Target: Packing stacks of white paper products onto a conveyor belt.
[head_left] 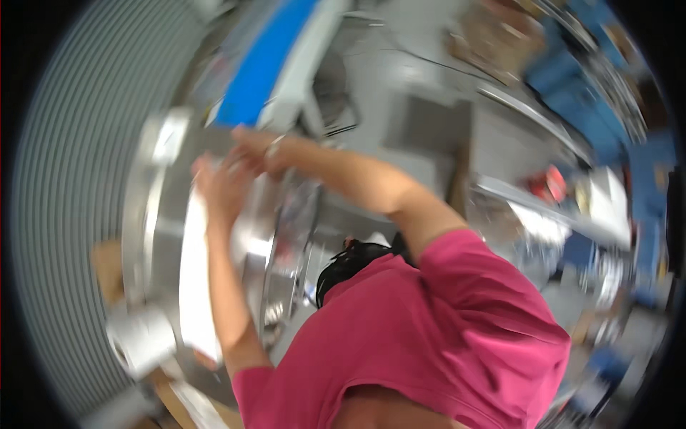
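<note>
My left hand (220, 187) and my right hand (256, 151) are close together over a metal work surface (168, 214), just in front of the end of a blue belt (266, 61). Both hands are smeared by motion, so their fingers and anything between them cannot be made out. A bracelet circles my right wrist. Along my left forearm lies a long white strip (196, 286), partly covered by the arm.
A white roll (141, 342) stands at the lower left, near a ribbed wall (78, 179). Cardboard boxes (496, 39) sit at the upper right. A metal rail (557, 211) and blue shelving (582, 100) stand on the right.
</note>
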### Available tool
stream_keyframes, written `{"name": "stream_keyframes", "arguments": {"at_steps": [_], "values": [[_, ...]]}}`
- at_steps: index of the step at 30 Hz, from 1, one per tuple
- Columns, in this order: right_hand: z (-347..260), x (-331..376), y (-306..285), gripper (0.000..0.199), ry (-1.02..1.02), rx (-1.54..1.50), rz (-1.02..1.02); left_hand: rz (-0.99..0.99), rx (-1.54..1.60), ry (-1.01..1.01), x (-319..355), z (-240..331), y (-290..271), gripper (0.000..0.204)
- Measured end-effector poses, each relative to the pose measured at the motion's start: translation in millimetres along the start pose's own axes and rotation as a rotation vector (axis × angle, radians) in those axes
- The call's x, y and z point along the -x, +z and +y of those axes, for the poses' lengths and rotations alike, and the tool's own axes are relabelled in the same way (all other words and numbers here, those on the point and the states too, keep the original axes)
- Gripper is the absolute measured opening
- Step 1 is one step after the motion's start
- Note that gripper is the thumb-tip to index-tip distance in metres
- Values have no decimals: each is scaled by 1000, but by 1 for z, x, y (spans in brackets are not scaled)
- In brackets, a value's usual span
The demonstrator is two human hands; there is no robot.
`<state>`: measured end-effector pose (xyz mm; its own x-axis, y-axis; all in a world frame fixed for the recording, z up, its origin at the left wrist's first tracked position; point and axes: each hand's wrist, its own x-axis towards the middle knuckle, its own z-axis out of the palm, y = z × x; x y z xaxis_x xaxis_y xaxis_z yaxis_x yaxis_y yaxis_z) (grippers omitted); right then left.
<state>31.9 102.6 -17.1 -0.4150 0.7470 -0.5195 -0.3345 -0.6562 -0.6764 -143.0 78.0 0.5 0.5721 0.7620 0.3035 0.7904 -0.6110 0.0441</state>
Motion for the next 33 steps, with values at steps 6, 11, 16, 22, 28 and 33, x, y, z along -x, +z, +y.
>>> {"name": "stream_keyframes", "arguments": {"at_steps": [6,11,16,22,28,33], "values": [[13,181,-101,55,-735,919,451,-16,9,-53,1,-14,-12,35],[80,414,-229,72,-73,1367,2028,-174,-242,-270,-3,-7,-19,46],[147,508,-303,71,716,1075,2003,-325,-323,-646,-20,21,-33,62],[131,531,-297,57,546,990,1800,-349,-367,-765,-30,16,-26,72],[129,557,-315,60,66,991,1537,-504,-498,-518,-20,-18,-19,52],[77,627,-428,55,401,978,1797,-620,-583,-318,-7,-44,-9,41]]}}
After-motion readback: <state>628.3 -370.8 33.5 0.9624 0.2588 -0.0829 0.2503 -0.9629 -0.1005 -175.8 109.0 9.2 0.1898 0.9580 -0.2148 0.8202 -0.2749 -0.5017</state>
